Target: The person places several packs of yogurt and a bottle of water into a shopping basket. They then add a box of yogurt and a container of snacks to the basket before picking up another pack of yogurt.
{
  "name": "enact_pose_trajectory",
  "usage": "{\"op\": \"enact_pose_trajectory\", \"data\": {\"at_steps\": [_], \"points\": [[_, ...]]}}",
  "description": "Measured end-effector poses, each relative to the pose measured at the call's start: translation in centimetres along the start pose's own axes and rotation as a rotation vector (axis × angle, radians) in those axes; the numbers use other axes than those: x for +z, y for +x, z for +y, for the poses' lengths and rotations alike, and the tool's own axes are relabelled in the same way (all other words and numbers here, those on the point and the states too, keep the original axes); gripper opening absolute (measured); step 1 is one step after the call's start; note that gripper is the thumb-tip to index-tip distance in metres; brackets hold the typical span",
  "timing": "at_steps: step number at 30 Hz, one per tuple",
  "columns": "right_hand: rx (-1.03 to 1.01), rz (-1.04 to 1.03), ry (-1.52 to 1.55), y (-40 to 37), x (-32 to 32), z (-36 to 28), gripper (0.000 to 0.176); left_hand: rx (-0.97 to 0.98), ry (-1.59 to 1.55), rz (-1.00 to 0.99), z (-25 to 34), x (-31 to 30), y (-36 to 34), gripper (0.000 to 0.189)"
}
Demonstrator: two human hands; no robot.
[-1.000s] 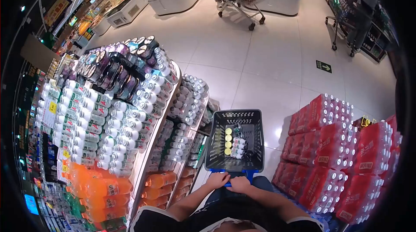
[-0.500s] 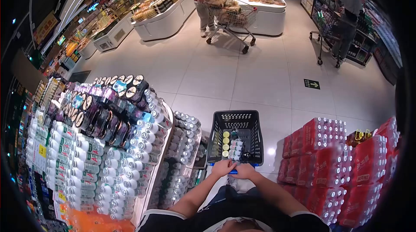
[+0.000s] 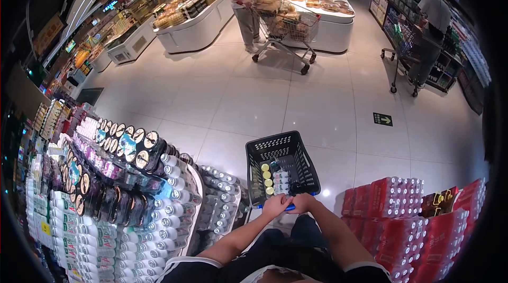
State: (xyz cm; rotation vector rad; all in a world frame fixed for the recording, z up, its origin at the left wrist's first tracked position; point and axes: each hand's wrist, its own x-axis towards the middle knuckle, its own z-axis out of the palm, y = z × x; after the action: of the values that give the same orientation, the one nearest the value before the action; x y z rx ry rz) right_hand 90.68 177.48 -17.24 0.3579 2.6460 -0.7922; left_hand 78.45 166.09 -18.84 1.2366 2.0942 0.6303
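Note:
My left hand (image 3: 275,206) and my right hand (image 3: 303,203) are side by side, both closed round the blue handle (image 3: 290,208) of a black shopping basket (image 3: 309,173). The basket stands in front of me, turned slightly to the left. Inside it, on the left, is a row of several yellow-topped containers (image 3: 267,175). Beside them are white-topped bottles (image 3: 281,180) in a pack. A dark item (image 3: 298,188) lies near the basket's right rear corner; I cannot make out what it is.
Stacked bottle packs (image 3: 127,230) rise on my left, red-wrapped packs (image 3: 375,198) on my right. Ahead, a person (image 3: 244,8) holds a loaded shopping cart (image 3: 288,29) by a bakery counter (image 3: 338,26). Another person (image 3: 431,24) stands with a cart at the right shelves. A floor arrow sign (image 3: 383,119) lies ahead.
The basket has turned a little to the left, with both my hands still on its handle. The display on my left has shifted nearer and lower in view as I move forward.

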Motion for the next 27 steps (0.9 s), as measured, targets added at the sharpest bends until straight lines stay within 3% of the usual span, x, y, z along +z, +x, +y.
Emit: {"op": "enact_pose_trajectory", "data": {"at_steps": [4,10,12,17,23,27], "points": [[-0.056,-0.094,-0.001,4.0,-4.4,2.6,0.049,-0.062,-0.027,0.102,1.3,-2.2,4.0,0.043],[-0.276,-0.054,-0.032,11.7,-9.6,7.6,0.046,-0.149,-0.025,0.133,0.3,-4.5,11.9,0.043],[-0.362,-0.045,-0.036,14.8,-11.2,9.1,0.054,-0.191,-0.075,0.178,-0.1,-5.6,14.4,0.043],[-0.421,-0.043,-0.103,21.3,-15.9,10.3,0.041,-0.286,-0.072,0.249,-1.2,-8.7,19.8,0.045],[-0.558,-0.005,-0.205,28.1,-20.4,10.8,0.039,-0.362,-0.193,0.289,-3.9,-12.3,25.3,0.048],[-0.567,-0.032,-0.274,32.7,-23.0,10.4,0.040,-0.511,-0.251,0.250,-5.8,-14.9,28.3,0.047]]}}
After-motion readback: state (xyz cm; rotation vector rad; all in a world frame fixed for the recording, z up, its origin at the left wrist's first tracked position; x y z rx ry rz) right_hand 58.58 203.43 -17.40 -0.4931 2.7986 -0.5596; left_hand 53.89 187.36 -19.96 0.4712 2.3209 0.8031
